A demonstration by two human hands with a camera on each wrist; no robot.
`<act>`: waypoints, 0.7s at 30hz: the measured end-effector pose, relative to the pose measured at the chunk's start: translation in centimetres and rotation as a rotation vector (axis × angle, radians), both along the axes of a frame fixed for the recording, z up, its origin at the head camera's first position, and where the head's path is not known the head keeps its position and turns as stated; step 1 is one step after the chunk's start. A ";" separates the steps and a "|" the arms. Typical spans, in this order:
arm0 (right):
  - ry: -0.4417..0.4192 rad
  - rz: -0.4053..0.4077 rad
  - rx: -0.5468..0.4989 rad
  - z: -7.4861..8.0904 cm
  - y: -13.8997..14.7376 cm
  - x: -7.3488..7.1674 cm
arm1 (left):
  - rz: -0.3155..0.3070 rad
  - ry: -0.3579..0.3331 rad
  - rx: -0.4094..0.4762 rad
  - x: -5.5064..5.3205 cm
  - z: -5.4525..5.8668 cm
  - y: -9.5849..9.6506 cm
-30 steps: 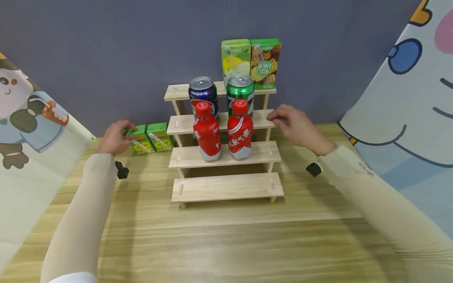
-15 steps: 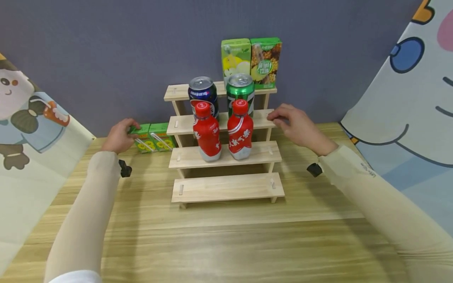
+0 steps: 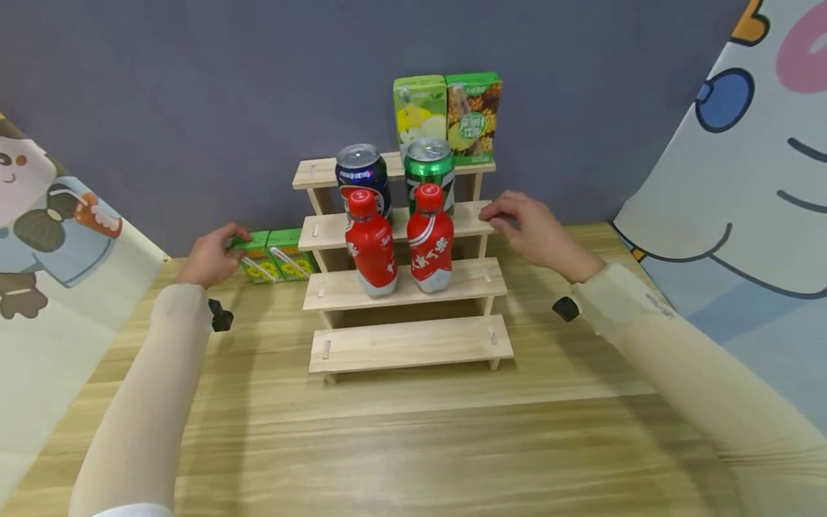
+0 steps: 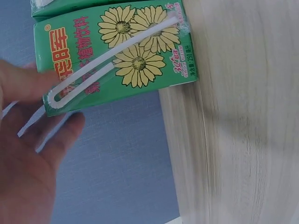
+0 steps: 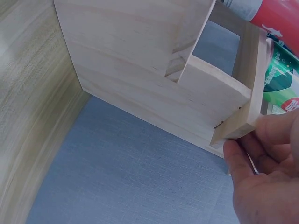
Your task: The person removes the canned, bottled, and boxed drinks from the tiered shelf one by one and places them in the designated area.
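here, left hand [image 3: 212, 256] grips a green carton [image 4: 140, 56], right hand [image 3: 535, 233] pinches the wooden rack [image 3: 410, 346].

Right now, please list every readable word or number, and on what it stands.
"植物饮料" on the green flower box.
"250毫升" on the same box.
"30" on it too.
"®" also on it.
Its other lettering: too small, or partly covered by fingers.
Too blurred or small for certainty: second flower box, red bottles, cans, top-shelf boxes, right sleeve.

Rack [image 3: 410, 345]: two cartons [image 3: 421, 108], two cans [image 3: 363, 174], two bottles [image 3: 371, 255]. Left hand [image 3: 209, 258] holds left green box [image 3: 261, 264]; right hand [image 3: 533, 231] grips rack.
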State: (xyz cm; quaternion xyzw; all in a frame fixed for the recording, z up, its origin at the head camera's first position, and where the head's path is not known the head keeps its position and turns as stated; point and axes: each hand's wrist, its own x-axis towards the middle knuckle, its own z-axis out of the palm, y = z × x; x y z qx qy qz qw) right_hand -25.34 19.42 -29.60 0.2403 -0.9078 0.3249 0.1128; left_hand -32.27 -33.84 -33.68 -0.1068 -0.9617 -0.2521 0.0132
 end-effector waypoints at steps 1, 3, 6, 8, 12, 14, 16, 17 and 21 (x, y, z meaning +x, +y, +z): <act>-0.001 0.000 0.001 0.0 -0.1 0.0 | 0.001 -0.006 -0.002 0.2 0.1 0.0; -0.002 0.001 0.001 0.0 -0.1 0.0 | 0.003 -0.007 -0.006 0.4 0.4 0.0; 0.003 0.000 0.002 0.0 -0.1 0.1 | -0.003 0.016 -0.008 0.6 1.4 0.3; 0.005 -0.002 0.004 0.1 -0.1 0.1 | -0.008 0.037 -0.005 0.7 2.3 0.7; -0.004 -0.008 0.014 0.1 -0.1 0.2 | -0.039 0.063 0.005 1.1 4.4 1.9; -0.011 -0.009 0.016 0.1 -0.1 0.2 | -0.065 0.085 0.001 1.3 5.5 2.7; -0.015 -0.010 0.017 0.1 -0.1 0.2 | -0.099 0.119 -0.013 1.5 6.6 3.6; -0.016 -0.012 0.018 0.0 -0.1 0.2 | -0.117 0.134 -0.022 1.7 7.1 4.2; -0.018 -0.012 0.014 0.0 -0.2 0.2 | -0.187 0.216 -0.049 2.2 9.3 6.3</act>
